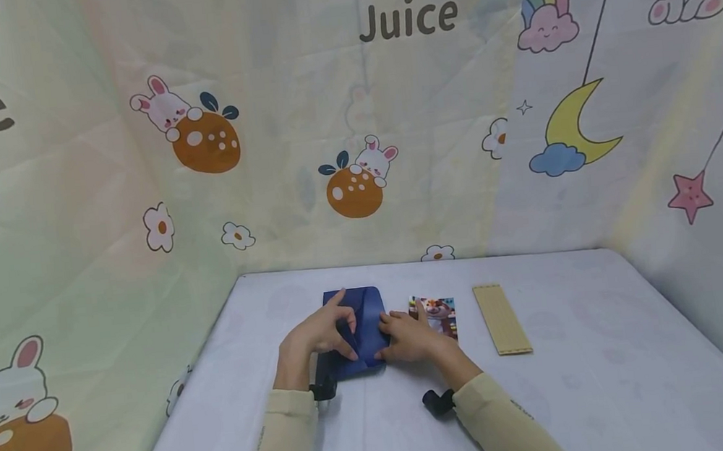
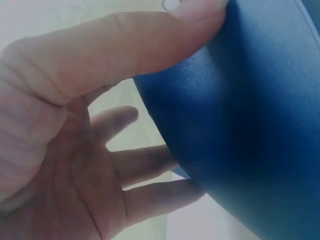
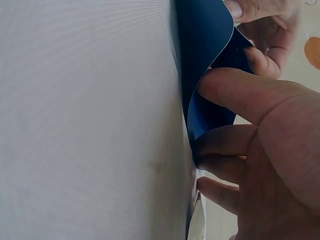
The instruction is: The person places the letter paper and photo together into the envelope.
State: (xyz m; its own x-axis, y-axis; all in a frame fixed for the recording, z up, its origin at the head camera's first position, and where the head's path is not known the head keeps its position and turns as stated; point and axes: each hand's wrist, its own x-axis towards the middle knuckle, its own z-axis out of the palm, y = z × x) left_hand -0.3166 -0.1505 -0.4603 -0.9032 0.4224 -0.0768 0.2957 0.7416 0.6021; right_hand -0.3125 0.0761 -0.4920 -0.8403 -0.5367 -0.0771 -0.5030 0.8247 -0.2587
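A dark blue envelope [image 1: 370, 337] lies on the table, its upper sheet raised and bowed along a fold. My left hand [image 1: 319, 333] is over its left part and pinches the raised sheet. In the left wrist view the thumb [image 2: 150, 42] lies on the blue sheet, and part of the other fingers is hidden behind it. At the right edge, my right hand [image 1: 411, 337] rests with spread fingers, its fingertips touching the envelope. In the right wrist view its thumb [image 3: 225, 90] is at the bowed edge. A colourful picture card [image 1: 443, 312] lies partly under the right hand.
A narrow beige ribbed strip [image 1: 503, 318] lies right of the card. The white table [image 1: 587, 392] is enclosed by printed fabric walls [image 1: 292, 188] at the back and sides. Small black cameras [image 1: 439, 402] sit at both wrists.
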